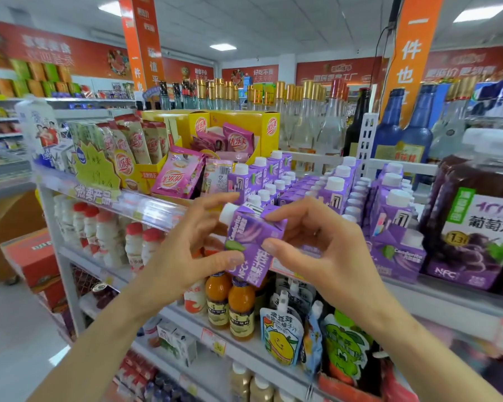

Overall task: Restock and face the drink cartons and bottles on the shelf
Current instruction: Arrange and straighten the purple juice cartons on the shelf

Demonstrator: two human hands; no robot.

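Note:
A purple juice carton [251, 242] with a white cap is tilted left in front of the shelf edge. My left hand [192, 250] pinches its left side, thumb low on the front and fingers behind. On the right edge, my right hand [311, 245] pinches it between thumb and forefinger. Behind it, rows of the same purple cartons [285, 184] stand on the upper shelf [145, 208], and more stand to the right [389, 210].
A large grape juice bottle [474, 227] stands at the right. Pink and beige sachet packs in yellow boxes [180, 169] fill the shelf's left part. Orange juice bottles [230, 303] and spout pouches [282, 332] stand on the shelf below. Glass bottles [311, 120] line the back.

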